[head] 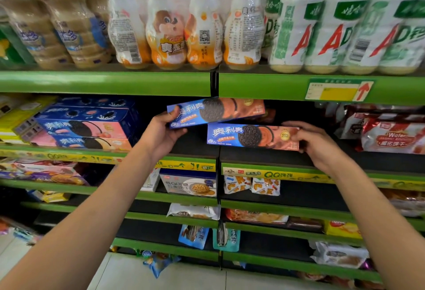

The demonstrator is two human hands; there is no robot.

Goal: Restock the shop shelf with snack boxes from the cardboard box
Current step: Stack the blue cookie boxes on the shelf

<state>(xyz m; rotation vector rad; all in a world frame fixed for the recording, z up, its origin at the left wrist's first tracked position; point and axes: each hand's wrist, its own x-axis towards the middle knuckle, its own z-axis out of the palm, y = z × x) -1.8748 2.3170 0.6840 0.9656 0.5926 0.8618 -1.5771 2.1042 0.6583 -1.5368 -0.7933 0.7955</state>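
two boxes going onto the shelf

left hand (162, 132) clamps the upper box (216, 112) by its left end, lifted and tilted. right hand (316, 143) clasps the lower box (249, 137) at its right end, near the shelf (197, 145) front edge. light, stiff cartons; end grips suit them.

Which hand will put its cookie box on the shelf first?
Probably the right hand: its box sits level, low by the shelf. The left hand holds its box higher and tilted.
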